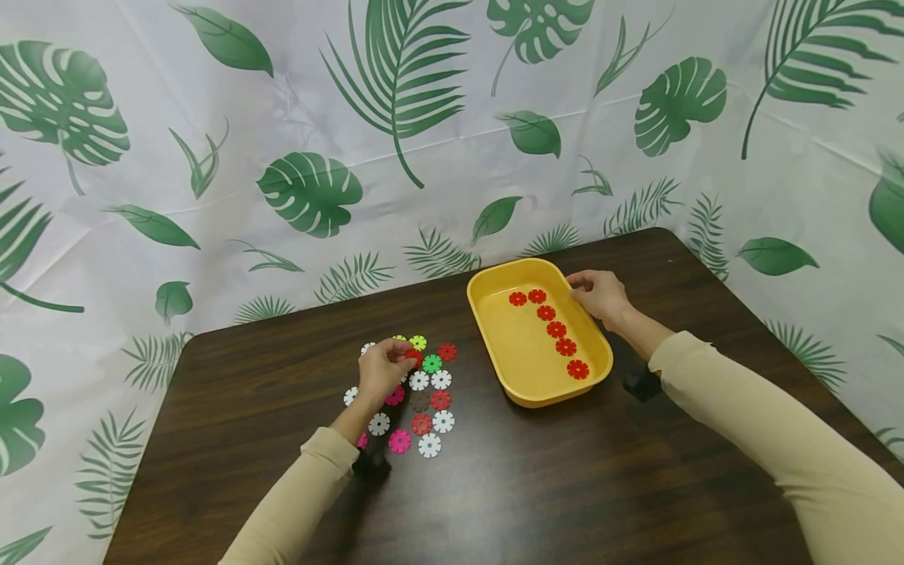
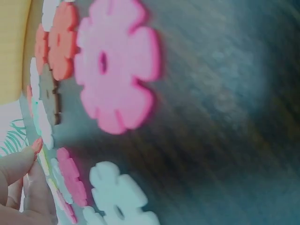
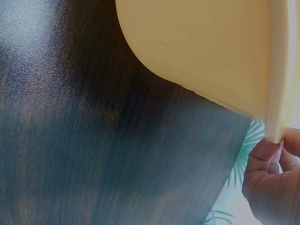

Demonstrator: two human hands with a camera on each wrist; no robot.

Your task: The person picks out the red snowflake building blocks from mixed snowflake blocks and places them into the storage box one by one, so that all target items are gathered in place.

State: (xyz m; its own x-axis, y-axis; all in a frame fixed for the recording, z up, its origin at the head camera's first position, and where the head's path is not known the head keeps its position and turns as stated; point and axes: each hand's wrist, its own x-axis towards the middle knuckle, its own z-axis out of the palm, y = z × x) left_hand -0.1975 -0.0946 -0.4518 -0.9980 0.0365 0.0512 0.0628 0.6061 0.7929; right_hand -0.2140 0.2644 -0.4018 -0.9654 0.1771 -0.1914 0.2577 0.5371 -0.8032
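My left hand (image 1: 380, 370) is over the spread of notched plastic discs on the table. Between thumb and fingertips it pinches a red disc (image 1: 414, 359), of which the left wrist view shows only a small red edge. Around it lie white discs (image 1: 429, 446), pink discs (image 1: 399, 441), a green disc (image 1: 431, 363), a brown disc (image 1: 420, 402) and other red discs (image 1: 441, 399). My right hand (image 1: 602, 298) grips the far right rim of the yellow tray (image 1: 504, 357), thumb and fingers on either side of it. Inside the tray, several red discs (image 1: 555, 329) form a bent row.
The dark wooden table (image 1: 268, 424) carries both the discs and the tray. Behind it hangs a white cloth (image 1: 438, 180) printed with green leaves, close along the table's back and right edges. Black wrist straps (image 1: 371, 464) show at both sleeves.
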